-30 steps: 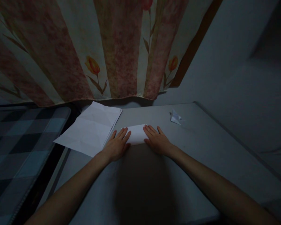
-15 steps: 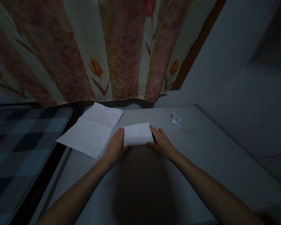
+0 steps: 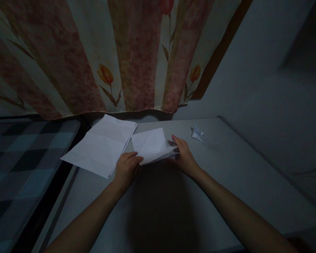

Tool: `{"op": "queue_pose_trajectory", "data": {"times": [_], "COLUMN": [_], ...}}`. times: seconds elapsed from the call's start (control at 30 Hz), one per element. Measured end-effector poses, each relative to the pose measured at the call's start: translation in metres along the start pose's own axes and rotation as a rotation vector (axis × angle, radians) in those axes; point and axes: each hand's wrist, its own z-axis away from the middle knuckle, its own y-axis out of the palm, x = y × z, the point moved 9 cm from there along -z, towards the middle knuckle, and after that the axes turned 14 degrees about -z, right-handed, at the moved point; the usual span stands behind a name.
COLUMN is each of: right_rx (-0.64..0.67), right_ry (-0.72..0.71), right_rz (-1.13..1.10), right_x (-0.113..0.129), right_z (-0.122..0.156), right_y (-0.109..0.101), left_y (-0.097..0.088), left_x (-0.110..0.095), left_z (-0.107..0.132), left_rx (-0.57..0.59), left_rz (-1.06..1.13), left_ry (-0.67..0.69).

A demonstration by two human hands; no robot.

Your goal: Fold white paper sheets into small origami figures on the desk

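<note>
A sheet of white paper (image 3: 150, 142), partly opened out along its folds, stands between my hands above the white table. My left hand (image 3: 127, 167) is closed in a pinch on its near left corner. My right hand (image 3: 183, 156) is beside its right end, thumb and fingers apart, with the loose layers of paper reaching into the gap between them. Part of the right thumb side is dim and hard to make out.
White creased sheets (image 3: 100, 146) lie stacked at the left of the table (image 3: 226, 182). A small folded paper figure (image 3: 197, 133) sits at the back right. A checked mattress (image 3: 23, 168) borders the left; a flowered curtain (image 3: 139, 56) hangs behind.
The folded paper has opened out, its back flap now standing up and its layers parted at the right. My left hand has shifted to the near left corner; my right hand's fingers have spread.
</note>
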Motion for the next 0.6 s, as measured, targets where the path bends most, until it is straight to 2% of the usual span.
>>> {"op": "queue_pose_trajectory", "data": {"times": [0.07, 0.17, 0.27, 0.37, 0.43, 0.53, 0.6], "right_rx": [0.063, 0.157, 0.382, 0.589, 0.596, 0.496, 0.421], "right_ry": [-0.121, -0.271, -0.344, -0.338, -0.285, -0.222, -0.174], "right_rz": [0.095, 0.231, 0.264, 0.187, 0.144, 0.098, 0.069], "right_x": [0.014, 0.037, 0.053, 0.054, 0.047, 0.037, 0.032], "right_z": [0.004, 0.011, 0.020, 0.033, 0.035, 0.031, 0.024], "right_y": [-0.001, 0.001, 0.023, 0.049, 0.058, 0.058, 0.054], "left_y": [0.000, 0.006, 0.015, 0.020, 0.020, 0.019, 0.023], "left_x": [-0.014, -0.033, -0.045, -0.048, -0.046, -0.041, -0.034], "left_z": [0.000, -0.001, -0.002, 0.001, 0.002, 0.004, 0.003], "left_rx": [0.004, 0.075, 0.205, 0.301, 0.311, 0.282, 0.281], "left_rz": [-0.041, -0.102, -0.161, -0.168, -0.130, -0.073, -0.064], "left_ry": [0.133, 0.284, 0.367, 0.401, 0.402, 0.386, 0.318]}}
